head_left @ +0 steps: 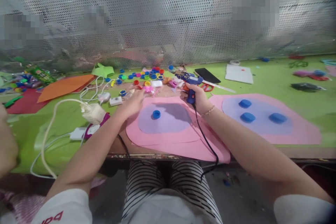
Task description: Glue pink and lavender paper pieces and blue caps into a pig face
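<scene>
My right hand (198, 98) is closed around the handle of a blue hot glue gun (193, 83), which it holds above the pink paper; a black cord hangs from the handle. Beyond the left edge of the pink paper (133, 131) reaches my left hand (135, 102), close to a small pink item (148, 89). Its fingertips are blurred, so whether they hold anything is unclear. On the pink paper lies a lilac paper shape (168, 126) bearing one blue bottle cap (156, 114). To the right, a second lilac shape (262, 126) carries three blue caps (247, 117).
Loose colourful caps (147, 75) lie at the back. On the left are a white plug (93, 113) with cables, orange paper (65, 87) and another person's arm (6, 143). Behind the glue gun sit a phone (208, 75) and red-handled scissors (208, 87). A perforated metal panel (157, 17) borders the table.
</scene>
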Demonstrator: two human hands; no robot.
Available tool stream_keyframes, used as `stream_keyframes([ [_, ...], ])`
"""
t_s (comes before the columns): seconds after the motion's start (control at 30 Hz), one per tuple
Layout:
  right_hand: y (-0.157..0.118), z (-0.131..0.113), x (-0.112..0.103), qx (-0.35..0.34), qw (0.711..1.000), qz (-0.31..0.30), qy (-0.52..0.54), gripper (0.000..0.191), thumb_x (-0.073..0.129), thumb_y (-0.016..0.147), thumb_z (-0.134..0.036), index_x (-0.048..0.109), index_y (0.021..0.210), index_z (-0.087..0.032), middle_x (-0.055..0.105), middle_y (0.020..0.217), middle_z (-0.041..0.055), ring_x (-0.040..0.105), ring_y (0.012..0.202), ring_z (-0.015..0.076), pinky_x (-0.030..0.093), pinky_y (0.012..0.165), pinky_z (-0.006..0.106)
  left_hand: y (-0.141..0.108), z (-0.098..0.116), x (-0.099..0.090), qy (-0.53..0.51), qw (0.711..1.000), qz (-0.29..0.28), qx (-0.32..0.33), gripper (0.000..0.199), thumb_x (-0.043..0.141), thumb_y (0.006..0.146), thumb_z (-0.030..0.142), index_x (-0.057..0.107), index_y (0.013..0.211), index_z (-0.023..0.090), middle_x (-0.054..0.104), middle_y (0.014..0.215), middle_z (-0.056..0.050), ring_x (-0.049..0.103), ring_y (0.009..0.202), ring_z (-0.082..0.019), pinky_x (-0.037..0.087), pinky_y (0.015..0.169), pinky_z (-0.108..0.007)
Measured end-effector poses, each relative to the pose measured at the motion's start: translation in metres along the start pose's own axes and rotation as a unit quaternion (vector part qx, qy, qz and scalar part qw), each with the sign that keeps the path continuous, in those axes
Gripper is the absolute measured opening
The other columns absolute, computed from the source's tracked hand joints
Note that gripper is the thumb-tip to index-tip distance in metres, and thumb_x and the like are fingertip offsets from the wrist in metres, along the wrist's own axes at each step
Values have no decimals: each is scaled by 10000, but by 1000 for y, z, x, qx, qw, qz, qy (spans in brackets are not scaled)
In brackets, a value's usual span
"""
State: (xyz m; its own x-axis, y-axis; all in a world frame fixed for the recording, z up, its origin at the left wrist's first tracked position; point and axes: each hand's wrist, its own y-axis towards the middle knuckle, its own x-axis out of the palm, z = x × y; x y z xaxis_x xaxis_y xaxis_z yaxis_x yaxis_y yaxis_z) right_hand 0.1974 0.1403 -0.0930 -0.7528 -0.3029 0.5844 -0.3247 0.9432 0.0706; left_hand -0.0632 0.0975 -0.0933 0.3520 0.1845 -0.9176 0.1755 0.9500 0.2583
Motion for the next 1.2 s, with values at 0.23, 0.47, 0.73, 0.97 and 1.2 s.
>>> stream_keyframes([
  [0.23, -2, 1, 0, 7, 999, 19, -40, 167, 658, 597, -238, 542, 698, -171, 523, 620, -24, 365, 459, 53, 286, 454, 223, -22, 39, 9, -4, 991, -71, 114, 400, 546, 794, 430, 536, 1127, 208, 528, 1181, -99, 499, 1077, -272, 381, 928, -398],
  [0.47, -1, 1, 1, 2, 998, 14, -68, 163, 662, 603, -250, 557, 689, -159, 547, 654, -6, 385, 464, 50, 295, 450, 223, -17, 34, 27, -48, 981, -99, 159, 215, 602, 773, 365, 551, 886, 189, 552, 927, -53, 520, 899, -209, 427, 815, -347],
  [0.73, -4, 5, -3, 18, 981, -55, -185, 112, 645, 606, -193, 583, 695, -167, 579, 645, 5, 446, 499, 80, 331, 475, 234, -11, 37, 6, -146, 986, 58, -53, 292, 679, 686, 157, 531, 935, 191, 580, 985, -55, 560, 906, -198, 438, 810, -330],
  [0.97, -6, 7, -3, 61, 936, -104, -330, 88, 626, 635, -235, 607, 643, -150, 549, 554, 5, 469, 509, 92, 344, 503, 238, -1, 23, 11, -225, 967, 67, -98, 199, 636, 709, 130, 564, 890, 171, 610, 884, -27, 576, 816, -158, 459, 757, -303],
  [1.2, -12, 5, 6, 61, 918, -97, -379, 111, 642, 632, -265, 623, 648, -157, 563, 575, 10, 488, 527, 105, 362, 520, 250, -4, 24, 14, -213, 971, 76, -72, 305, 594, 717, 108, 520, 1001, 191, 605, 894, -18, 572, 790, -150, 462, 748, -304],
])
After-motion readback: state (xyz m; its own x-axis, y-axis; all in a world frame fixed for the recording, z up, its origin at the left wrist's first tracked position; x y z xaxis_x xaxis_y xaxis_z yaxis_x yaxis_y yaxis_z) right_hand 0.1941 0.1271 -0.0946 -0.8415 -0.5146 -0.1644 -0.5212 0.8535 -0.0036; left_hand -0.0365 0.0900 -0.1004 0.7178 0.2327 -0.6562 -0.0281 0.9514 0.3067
